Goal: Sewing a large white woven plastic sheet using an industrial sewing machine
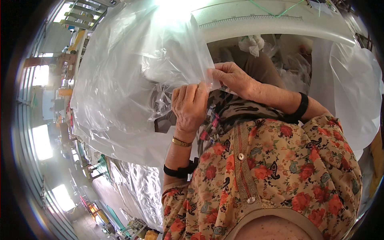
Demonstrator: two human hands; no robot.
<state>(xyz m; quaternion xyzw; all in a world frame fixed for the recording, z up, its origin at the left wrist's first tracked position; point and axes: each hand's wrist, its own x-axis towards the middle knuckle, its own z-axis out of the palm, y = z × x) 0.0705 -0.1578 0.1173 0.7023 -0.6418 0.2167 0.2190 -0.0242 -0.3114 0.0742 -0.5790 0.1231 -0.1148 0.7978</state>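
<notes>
A large clear plastic sheet (120, 76), perhaps a bag, spreads over the left and middle of the work surface, wrinkled and shiny. Its near right edge is gathered between my two hands. My left hand (190, 104) is closed on the gathered film, fingers curled over it. Close beside it, my right hand (234, 80) pinches the edge of the same sheet between thumb and fingers. The fingertips of both hands nearly meet. What lies beneath the folds is hard to make out.
A white table (276, 26) with ruler marks and a green string (286, 11) lies ahead. Below its edge are crumpled clear plastic and a white knotted bundle (252, 45). White sheeting (354, 88) hangs at the right. Shiny film (140, 192) and machinery are at the lower left.
</notes>
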